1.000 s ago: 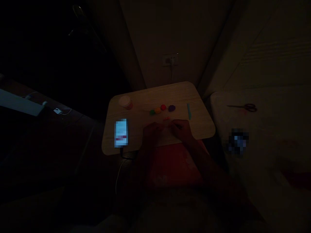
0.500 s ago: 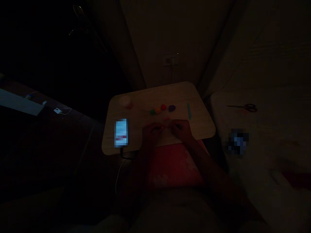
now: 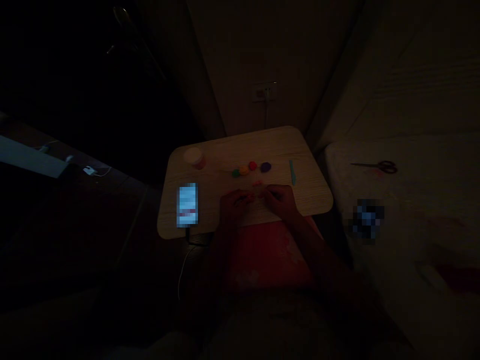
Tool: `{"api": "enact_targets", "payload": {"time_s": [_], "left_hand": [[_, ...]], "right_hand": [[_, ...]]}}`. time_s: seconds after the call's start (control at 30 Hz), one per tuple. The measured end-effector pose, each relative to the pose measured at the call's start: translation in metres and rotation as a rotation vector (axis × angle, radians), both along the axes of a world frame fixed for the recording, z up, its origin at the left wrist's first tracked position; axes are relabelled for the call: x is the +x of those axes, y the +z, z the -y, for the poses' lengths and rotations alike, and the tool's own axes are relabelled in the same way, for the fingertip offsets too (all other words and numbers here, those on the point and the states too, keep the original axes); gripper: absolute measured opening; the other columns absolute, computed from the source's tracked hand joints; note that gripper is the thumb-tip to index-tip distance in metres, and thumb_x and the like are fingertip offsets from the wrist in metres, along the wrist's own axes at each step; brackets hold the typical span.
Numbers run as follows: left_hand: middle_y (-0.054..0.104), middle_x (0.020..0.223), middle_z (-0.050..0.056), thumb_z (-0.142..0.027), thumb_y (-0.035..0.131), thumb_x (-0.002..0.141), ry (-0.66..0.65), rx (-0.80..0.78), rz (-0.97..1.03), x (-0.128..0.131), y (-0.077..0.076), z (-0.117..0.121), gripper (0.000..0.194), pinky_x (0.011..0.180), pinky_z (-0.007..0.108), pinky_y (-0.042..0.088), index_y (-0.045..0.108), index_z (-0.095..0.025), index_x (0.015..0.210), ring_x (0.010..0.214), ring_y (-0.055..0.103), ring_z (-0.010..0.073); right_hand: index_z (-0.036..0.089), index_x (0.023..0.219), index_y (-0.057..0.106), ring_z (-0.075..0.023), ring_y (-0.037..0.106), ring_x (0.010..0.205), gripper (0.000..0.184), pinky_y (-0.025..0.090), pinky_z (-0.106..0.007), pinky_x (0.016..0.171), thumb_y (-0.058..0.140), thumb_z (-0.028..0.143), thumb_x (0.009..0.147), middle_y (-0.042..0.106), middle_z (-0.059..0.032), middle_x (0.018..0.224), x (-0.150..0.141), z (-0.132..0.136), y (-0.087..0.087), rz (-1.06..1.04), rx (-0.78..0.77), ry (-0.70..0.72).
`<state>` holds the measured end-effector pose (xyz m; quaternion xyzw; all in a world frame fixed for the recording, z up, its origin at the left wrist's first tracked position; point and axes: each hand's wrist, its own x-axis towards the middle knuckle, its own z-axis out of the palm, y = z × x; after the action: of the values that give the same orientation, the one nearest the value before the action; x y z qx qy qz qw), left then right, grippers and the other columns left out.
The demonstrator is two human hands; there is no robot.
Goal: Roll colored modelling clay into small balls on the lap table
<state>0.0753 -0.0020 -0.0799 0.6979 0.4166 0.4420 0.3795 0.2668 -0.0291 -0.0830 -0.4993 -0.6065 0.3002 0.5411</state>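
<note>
In dim light, my left hand is curled over the front half of a small wooden table, its fingers closed. Something reddish shows at its fingertips, too dark to make out. Close by on the right, my right hand has thumb and fingers pinched together; what they hold is hidden. Just beyond the fingertips lies a small orange-red piece. Farther back, soft-looking lumps sit in a row: green, orange, red and purple. A turquoise stick-like tool lies to their right.
A pale-lidded tub stands at the table's back left, with a lit phone in front of it and a cable below. Scissors and a blurred dark object lie on the pale surface at right. A wall socket is behind.
The fingertips of my two hands have drawn slightly apart. The lumps, tool, tub and phone stay where they were.
</note>
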Motion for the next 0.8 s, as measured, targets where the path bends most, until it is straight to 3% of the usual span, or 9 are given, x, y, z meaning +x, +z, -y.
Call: {"api": "enact_targets", "payload": {"time_s": [0.2,0.3,0.4,0.5,0.67,0.8], "left_hand": [[0.077,0.077,0.002,-0.03,0.072,0.088,0.026,-0.028,-0.033,0.0005,0.0038,0.0033,0.017,0.072,0.028,0.054,0.076,-0.019,0.075,0.073,0.07,0.0171],[0.074,0.072,0.001,-0.033,0.069,0.089,0.01,-0.013,-0.069,-0.0004,0.003,0.0028,0.024,0.068,0.027,0.051,0.073,-0.018,0.071,0.068,0.066,0.0161],[0.075,0.074,0.003,-0.037,0.065,0.093,-0.017,0.013,-0.063,-0.0007,0.0007,0.0011,0.028,0.069,0.028,0.051,0.075,-0.019,0.075,0.07,0.067,0.017],[0.078,0.082,0.005,-0.037,0.062,0.096,-0.075,0.056,-0.04,0.0003,-0.0011,-0.0004,0.028,0.074,0.031,0.053,0.078,-0.019,0.082,0.076,0.07,0.0187],[0.077,0.081,0.005,-0.04,0.058,0.099,-0.138,0.097,-0.108,0.0019,0.0006,0.0005,0.034,0.077,0.034,0.054,0.077,-0.019,0.082,0.075,0.069,0.0196],[0.077,0.083,0.006,-0.041,0.057,0.1,-0.144,0.099,-0.112,0.0024,0.0026,0.002,0.035,0.079,0.034,0.055,0.077,-0.019,0.082,0.076,0.069,0.0198]], "right_hand": [[0.017,0.072,0.078,-0.015,0.059,0.055,0.032,0.041,-0.026,0.053,0.061,0.036,0.091,0.071,-0.0037,0.063,0.0006,-0.0002,-0.0007,0.049,0.0,-0.004],[0.018,0.09,0.08,-0.0147,0.06,0.058,0.023,0.047,-0.026,0.057,0.066,0.036,0.09,0.074,-0.004,0.073,-0.002,0.0004,-0.0009,0.07,0.046,-0.006],[0.021,0.111,0.078,-0.019,0.069,0.08,0.027,0.056,-0.031,0.074,0.071,0.034,0.089,0.076,-0.0078,0.097,-0.0052,0.0017,-0.0006,0.188,0.176,0.071],[0.026,0.118,0.077,-0.0237,0.07,0.104,0.029,0.058,-0.035,0.087,0.072,0.034,0.091,0.073,-0.0109,0.117,-0.0067,0.0031,-0.003,0.337,0.26,0.092],[0.031,0.111,0.081,-0.0184,0.072,0.09,0.021,0.058,-0.028,0.077,0.067,0.03,0.096,0.073,-0.0074,0.111,-0.0064,0.0054,-0.0092,0.479,0.296,0.008],[0.026,0.111,0.08,-0.0198,0.072,0.091,0.022,0.058,-0.029,0.078,0.061,0.027,0.1,0.075,-0.0088,0.104,-0.0069,0.0066,-0.0061,0.435,0.337,-0.003]]}}
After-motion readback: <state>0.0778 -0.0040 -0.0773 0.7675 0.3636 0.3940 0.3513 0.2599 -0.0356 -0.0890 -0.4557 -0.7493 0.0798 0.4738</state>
